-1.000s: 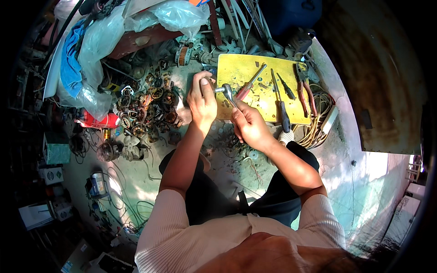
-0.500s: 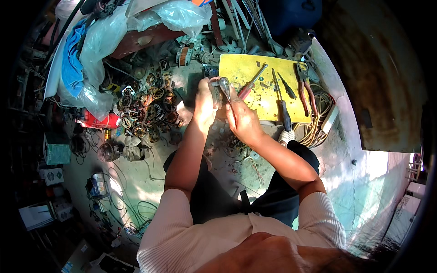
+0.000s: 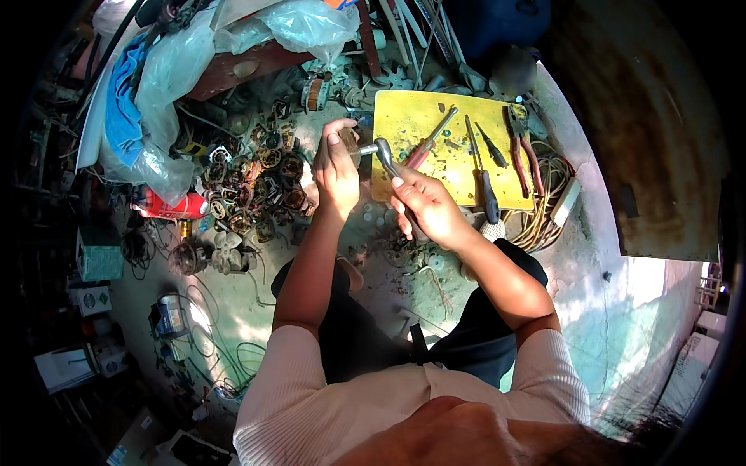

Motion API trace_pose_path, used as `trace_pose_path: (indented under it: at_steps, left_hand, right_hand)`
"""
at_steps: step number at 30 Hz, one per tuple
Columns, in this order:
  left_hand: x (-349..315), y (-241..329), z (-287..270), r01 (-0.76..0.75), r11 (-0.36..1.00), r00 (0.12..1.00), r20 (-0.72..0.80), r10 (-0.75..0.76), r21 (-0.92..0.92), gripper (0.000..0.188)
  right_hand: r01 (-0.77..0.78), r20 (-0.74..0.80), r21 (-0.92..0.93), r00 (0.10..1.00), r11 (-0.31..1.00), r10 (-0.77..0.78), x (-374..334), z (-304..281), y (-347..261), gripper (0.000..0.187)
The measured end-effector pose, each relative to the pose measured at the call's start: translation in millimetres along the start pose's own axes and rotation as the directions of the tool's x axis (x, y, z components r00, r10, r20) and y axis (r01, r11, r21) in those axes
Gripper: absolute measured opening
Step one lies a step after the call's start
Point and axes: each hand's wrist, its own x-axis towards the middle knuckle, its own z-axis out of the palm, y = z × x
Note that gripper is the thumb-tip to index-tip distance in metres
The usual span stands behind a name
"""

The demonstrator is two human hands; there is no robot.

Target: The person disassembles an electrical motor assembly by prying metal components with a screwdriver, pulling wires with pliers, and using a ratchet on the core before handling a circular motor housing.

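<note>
My left hand (image 3: pixel 337 180) is closed around a small, dark, block-shaped metal part (image 3: pixel 350 144), mostly hidden by the fingers. In my right hand (image 3: pixel 432 208) is a ratchet wrench (image 3: pixel 385 155), its handle running back under the fingers. From the ratchet head a shiny socket (image 3: pixel 368 149) points left and meets the part; how deep it sits I cannot tell. Both hands are above the near left side of a yellow board (image 3: pixel 396 109). On the board lie a red-handled screwdriver (image 3: pixel 420 153), a long black-handled screwdriver (image 3: pixel 487 194), a small dark screwdriver (image 3: pixel 491 149) and red-handled pliers (image 3: pixel 527 159).
Left of my hands is a heap of wound motor cores (image 3: pixel 260 182). A motor with a fan (image 3: pixel 229 255) stands nearer me, beside a red container (image 3: pixel 169 203). Coiled cable (image 3: pixel 548 213) lies right of the board. Loose wires (image 3: pixel 225 357) trail over the floor at left.
My left hand has shifted left with the metal part and turned. My right hand has moved slightly toward me and right, and the socket now shows between the ratchet and the part.
</note>
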Motion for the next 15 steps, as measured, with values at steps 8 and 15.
trace_pose_path:
  at_steps: [8, 15]
  left_hand:
    - [3, 5, -2, -0.226, 0.974, 0.974, 0.009, 0.226, 0.015, 0.037]
    - [9, 14, -5, -0.463, 0.88, 0.885, 0.104, 0.453, 0.108, 0.04]
  right_hand:
    - [-0.168, 0.078, -0.045, 0.982, 0.985, 0.171, -8, -13, -28, 0.022]
    - [-0.36, 0.101, -0.02, 0.927, 0.933, 0.36, -17, -32, -57, 0.022]
